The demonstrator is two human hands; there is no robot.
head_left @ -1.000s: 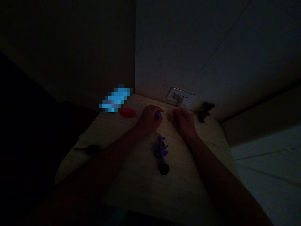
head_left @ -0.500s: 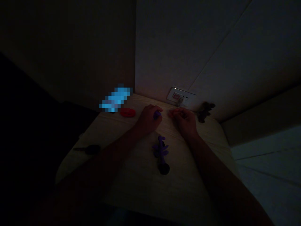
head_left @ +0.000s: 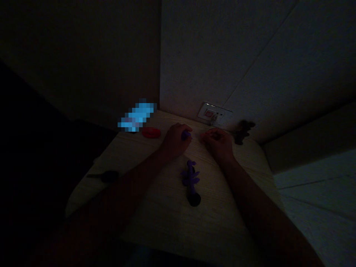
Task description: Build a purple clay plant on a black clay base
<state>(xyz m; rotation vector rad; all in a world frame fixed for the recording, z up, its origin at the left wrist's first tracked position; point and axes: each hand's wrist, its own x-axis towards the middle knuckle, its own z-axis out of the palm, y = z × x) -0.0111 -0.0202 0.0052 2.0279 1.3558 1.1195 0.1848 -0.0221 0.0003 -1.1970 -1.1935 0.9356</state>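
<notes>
Near the back of the wooden table, my left hand (head_left: 175, 140) is closed round a small purple piece (head_left: 185, 135), whose exact kind I cannot make out in the dim light. Just to its right, my right hand (head_left: 218, 142) has its thumb and fingertips pinched together; whatever they hold, if anything, does not show. Between my forearms lies a purple toy-like figure (head_left: 191, 178) with several short side prongs and a round black end (head_left: 194, 199) toward me. A red ring-shaped object (head_left: 151, 132) rests left of my left hand.
A blurred lit screen (head_left: 137, 116) is at the table's back left. A dark key-like object (head_left: 109, 176) lies beside my left forearm. Behind my right hand are a wall socket (head_left: 214, 113) and a dark figure (head_left: 243, 133). The table (head_left: 167, 222) meets the wall at the back.
Hardly anything differs. The fingers of my right hand have shifted very slightly; my left hand still holds the purple piece, and the objects on the table stay in place.
</notes>
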